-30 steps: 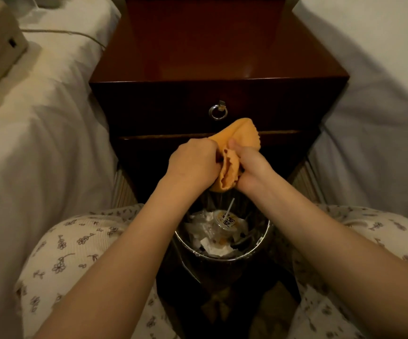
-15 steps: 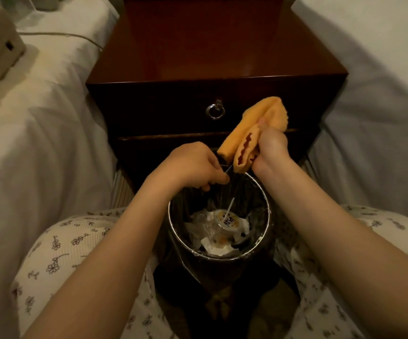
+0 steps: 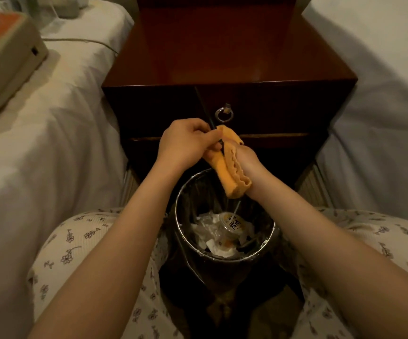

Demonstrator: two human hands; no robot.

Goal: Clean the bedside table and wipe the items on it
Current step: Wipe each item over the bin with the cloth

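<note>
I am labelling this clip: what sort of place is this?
Most likely a bedroom, perhaps a twin hotel room: a wooden bedside table stands between a left bed and a right bed, both white-sheeted, with a lined bin in front.

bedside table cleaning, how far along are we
Looks done: the table shows nothing on its top in view, and a cup and wrappers lie in the bin. In hand: the left hand holds a thin dark stick while the right hand grips the cloth round its lower end, above the bin. Probably left: finishing the stick, and perhaps the box on the left bed.
</note>
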